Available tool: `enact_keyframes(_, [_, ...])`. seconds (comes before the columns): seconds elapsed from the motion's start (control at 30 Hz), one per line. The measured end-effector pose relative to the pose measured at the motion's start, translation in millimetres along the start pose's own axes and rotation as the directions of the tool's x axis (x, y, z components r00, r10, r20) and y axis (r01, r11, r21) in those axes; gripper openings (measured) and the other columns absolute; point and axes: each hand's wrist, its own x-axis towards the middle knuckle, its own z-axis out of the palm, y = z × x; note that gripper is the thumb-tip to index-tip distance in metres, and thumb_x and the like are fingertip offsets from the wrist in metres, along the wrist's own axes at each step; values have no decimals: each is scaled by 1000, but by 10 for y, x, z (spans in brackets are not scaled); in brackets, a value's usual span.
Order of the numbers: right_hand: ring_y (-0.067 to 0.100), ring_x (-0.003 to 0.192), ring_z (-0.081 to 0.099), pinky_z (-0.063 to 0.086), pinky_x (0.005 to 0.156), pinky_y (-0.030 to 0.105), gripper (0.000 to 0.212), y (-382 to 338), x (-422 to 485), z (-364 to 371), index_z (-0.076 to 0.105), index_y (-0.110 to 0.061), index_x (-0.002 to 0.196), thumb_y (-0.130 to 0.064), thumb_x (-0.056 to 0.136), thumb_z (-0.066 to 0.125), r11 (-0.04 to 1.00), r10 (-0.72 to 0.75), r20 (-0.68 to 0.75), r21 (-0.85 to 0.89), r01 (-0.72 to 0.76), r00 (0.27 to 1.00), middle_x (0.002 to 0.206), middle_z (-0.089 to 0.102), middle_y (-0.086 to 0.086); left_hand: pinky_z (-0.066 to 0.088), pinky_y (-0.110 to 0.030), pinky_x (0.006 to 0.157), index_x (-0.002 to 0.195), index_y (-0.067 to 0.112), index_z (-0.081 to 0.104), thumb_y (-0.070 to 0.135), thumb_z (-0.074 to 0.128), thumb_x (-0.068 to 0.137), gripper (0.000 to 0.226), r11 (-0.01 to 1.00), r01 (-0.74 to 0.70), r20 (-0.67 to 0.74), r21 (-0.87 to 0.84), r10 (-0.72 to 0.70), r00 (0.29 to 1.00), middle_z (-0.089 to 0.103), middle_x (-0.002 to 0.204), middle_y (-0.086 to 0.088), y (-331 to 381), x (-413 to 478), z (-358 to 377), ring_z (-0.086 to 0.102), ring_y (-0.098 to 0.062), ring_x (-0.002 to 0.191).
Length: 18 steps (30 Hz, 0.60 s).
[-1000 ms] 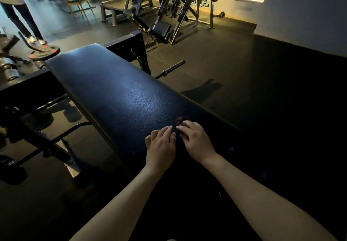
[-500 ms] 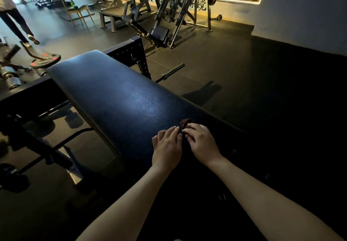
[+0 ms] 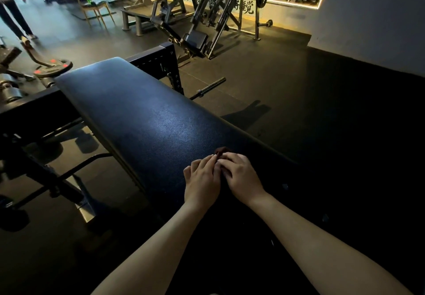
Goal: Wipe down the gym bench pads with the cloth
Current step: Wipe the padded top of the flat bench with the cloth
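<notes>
A long dark blue bench pad runs from the upper left toward me. My left hand and my right hand lie palm down side by side on its near end, fingertips touching. A small dark reddish-brown cloth peeks out just beyond the fingertips; most of it is hidden under my hands. Both hands press on it with fingers close together.
The bench's black steel frame and legs stand to the left. A barbell end lies on the floor on the right. Weight plates sit far left. A person's legs are at the upper left, with machines and a chair behind.
My hands have slid slightly to the right and closer together along the pad's near end, and the fingertips now overlap. The person at the upper left has walked further off.
</notes>
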Motion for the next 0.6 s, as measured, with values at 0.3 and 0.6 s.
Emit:
enact_keyframes(0.3, [32,129,43,28,111,33,34,165,199,-76,63,-9,129,-19,97,58,988,120,-60,-96,-125,991,141,51,10,14,-33,111,146,28,49,40,36,106,44,1000,6,-13,26,-6,1000,45,151,16,-30,35,31,31,-9,136])
enact_keyframes(0.6, [33,136,38,27,115,38,39,500,594,-267,56,-9,137,-20,99,55,969,222,-109,-87,-232,969,146,47,14,14,-33,110,144,28,52,40,36,107,43,1000,-3,0,9,3,1000,47,150,15,68,459,52,32,-9,134])
